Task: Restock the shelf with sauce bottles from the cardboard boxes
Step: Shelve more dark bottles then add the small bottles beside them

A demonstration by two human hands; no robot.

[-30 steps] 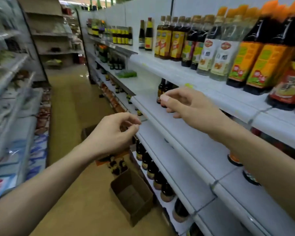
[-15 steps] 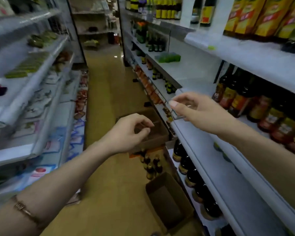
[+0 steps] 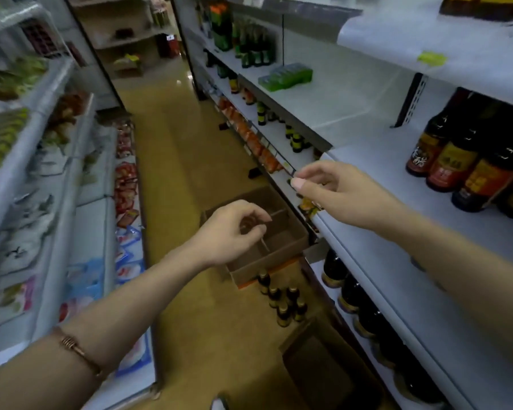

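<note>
Both hands empty. Left hand at 7 o'clock, fingers loosely curled, holding nothing. Right hand at 3 o'clock over shelf edge, thumb and fingertips near-pinched, nothing seen btwn them. 2 cardboard boxes: divided one under left hand, 2nd at 5 o'clock. 6 small sauce bottles on floor btwn boxes. Approx 4 bottles on shelf at 2 o'clock.

On the floor are set an open box, a bottle cluster and a second box, while dark bottles are stood on the white shelf.
</note>
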